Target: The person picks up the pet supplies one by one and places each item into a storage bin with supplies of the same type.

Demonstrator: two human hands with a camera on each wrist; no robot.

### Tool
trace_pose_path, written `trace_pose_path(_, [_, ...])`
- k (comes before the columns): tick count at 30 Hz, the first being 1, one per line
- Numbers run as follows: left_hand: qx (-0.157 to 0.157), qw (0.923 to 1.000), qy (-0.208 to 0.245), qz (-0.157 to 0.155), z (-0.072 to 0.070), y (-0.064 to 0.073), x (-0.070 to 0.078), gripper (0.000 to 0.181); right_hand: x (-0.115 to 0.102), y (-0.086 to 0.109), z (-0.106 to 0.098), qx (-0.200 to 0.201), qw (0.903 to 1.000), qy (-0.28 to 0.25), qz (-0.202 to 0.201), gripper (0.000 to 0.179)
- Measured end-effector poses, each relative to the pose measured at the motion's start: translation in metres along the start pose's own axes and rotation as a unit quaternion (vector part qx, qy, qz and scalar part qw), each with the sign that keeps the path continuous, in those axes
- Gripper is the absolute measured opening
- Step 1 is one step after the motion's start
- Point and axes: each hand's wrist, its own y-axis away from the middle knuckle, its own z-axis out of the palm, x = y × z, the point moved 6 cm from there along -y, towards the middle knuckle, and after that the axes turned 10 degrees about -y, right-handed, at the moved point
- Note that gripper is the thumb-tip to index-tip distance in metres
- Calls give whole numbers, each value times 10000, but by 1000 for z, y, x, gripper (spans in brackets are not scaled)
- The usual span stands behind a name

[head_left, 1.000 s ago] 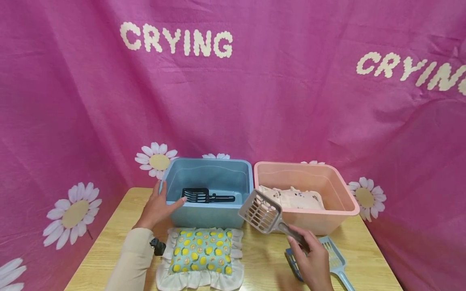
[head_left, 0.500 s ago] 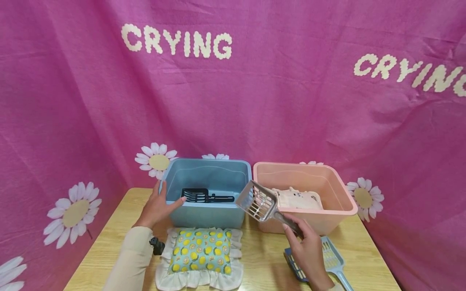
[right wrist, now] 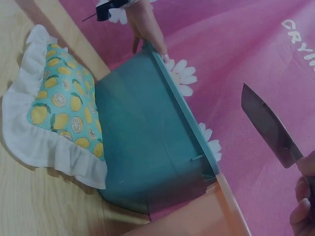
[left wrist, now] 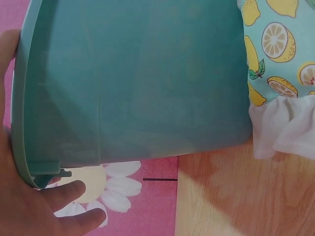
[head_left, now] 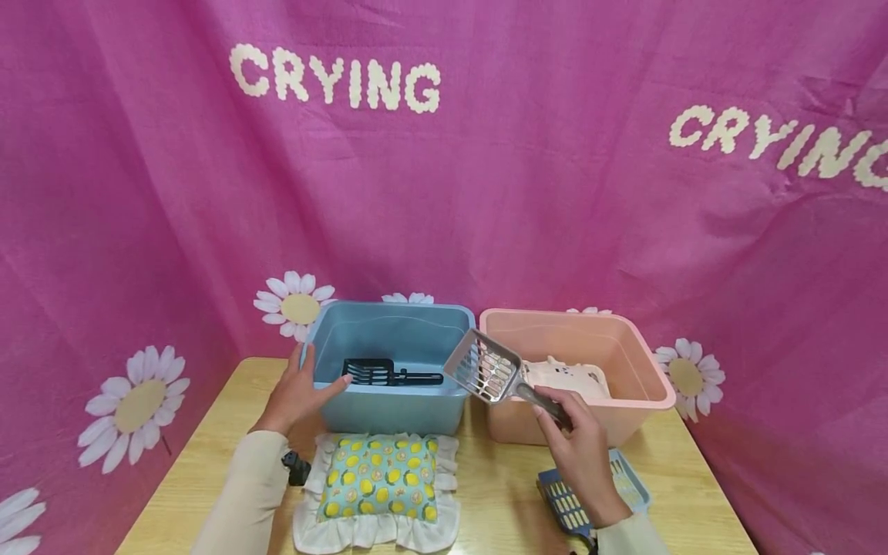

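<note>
My right hand [head_left: 579,447] grips the handle of a grey slotted cat litter scoop [head_left: 486,366]. The scoop is held tilted in the air, its head over the gap between the blue bin [head_left: 395,412] and the pink bin [head_left: 555,424]. In the right wrist view the scoop [right wrist: 268,125] appears edge-on. My left hand [head_left: 298,397] rests on the blue bin's front left corner, fingers fairly straight along the rim and thumb over the front edge. Inside the blue bin lies a black slotted scoop [head_left: 371,372]. A cream patterned cloth item [head_left: 569,378] lies in the pink bin.
A lemon-print pillow [head_left: 381,478] with white ruffles lies on the wooden table [head_left: 492,493] before the blue bin. Under my right forearm are a dark blue scoop [head_left: 565,501] and a light blue scoop [head_left: 627,478], partly hidden. A pink curtain [head_left: 444,193] hangs behind and beside the table.
My right hand has carried the grey scoop up and slightly left, toward the blue bin's right rim. The left hand stays on the corner.
</note>
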Motion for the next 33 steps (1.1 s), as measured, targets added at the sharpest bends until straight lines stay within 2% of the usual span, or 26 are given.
trace_pose_path(3, [-2,10000,-20,15,2,0,-1,113,3,-4,3,-20,10000,-27,2,27])
trace_pose_path(7, [22,10000,-16,32,5,3,-2,114,22,-5,10,-137,9999,-29,37,27])
trace_pose_path(9, [49,10000,-35,48,6,4,-2,114,24,-6,13,-188,9998,-9,64,27])
trace_pose_path(22, [121,9999,-61,45,2,-1,-2,115,16,-33,38,-423,9987,-130,-253,27])
trace_pose_path(33, [207,9997,-99,48,1,-1,-2,114,16,-45,63,-461,9985,-220,-190,25])
